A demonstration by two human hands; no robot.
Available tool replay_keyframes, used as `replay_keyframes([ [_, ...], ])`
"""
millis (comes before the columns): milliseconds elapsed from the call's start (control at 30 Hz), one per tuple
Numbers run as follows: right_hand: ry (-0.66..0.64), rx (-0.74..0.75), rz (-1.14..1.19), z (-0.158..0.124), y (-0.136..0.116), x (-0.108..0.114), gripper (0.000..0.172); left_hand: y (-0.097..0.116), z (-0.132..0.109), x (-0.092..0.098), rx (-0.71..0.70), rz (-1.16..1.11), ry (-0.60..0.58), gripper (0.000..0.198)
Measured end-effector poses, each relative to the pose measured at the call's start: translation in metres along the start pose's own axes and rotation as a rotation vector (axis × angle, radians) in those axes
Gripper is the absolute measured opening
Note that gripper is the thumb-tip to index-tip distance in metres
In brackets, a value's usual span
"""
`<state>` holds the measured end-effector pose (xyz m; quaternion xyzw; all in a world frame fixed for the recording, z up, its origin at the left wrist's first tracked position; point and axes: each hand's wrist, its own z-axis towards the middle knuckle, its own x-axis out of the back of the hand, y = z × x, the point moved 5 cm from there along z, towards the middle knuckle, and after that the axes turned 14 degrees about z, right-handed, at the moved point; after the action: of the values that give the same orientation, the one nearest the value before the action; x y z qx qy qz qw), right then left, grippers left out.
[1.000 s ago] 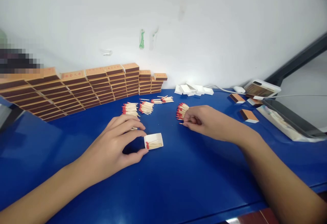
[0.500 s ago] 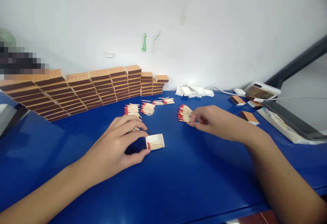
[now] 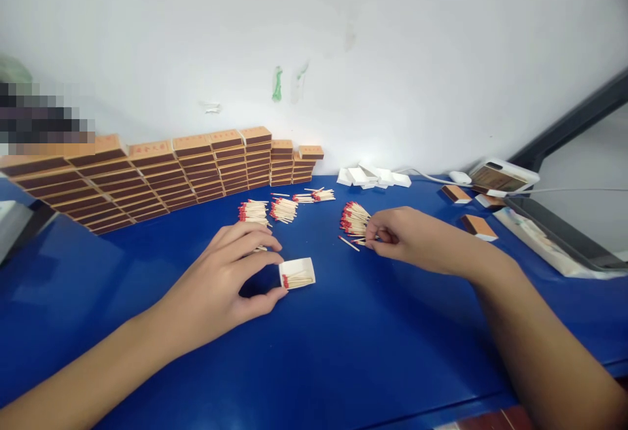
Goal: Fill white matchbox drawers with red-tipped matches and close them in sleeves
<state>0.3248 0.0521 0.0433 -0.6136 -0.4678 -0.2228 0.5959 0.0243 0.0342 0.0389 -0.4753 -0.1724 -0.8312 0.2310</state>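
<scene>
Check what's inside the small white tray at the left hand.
Red-headed matches lie along the near side of the white tray; its far part looks bare. Whatever lies under the top matches is covered.

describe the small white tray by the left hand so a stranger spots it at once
On the blue table, follow the left hand to its thumb and fingertips. Right there, at their ends, sits a small white tray. Unlike the jumbled white pieces by the wall, it lies by itself, with red-tipped matches inside.
</scene>
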Motion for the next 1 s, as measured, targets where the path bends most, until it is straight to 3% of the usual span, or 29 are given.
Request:
replay_keyframes([
  [400, -0.033, 0.026, 0.036, 0.001, 0.003, -0.007, 0.014, 0.0, 0.0, -0.002, 0.01, -0.006, -0.013, 0.019],
  [633, -0.031, 0.118, 0.007, 0.003, -0.005, -0.016, 0.01, 0.0, 0.0, 0.0, -0.011, -0.002, -0.011, 0.02],
  [900, 0.23, 0.29, 0.132, 0.008, -0.034, -0.013, 0.017, 0.0, 0.001, -0.001, -0.004, 0.008, -0.016, 0.019],
  [1000, 0.256, 0.361, 0.225, 0.006, -0.049, -0.023, 0.016, 0.001, 0.001, -0.001, -0.004, 0.004, -0.018, 0.019],
])
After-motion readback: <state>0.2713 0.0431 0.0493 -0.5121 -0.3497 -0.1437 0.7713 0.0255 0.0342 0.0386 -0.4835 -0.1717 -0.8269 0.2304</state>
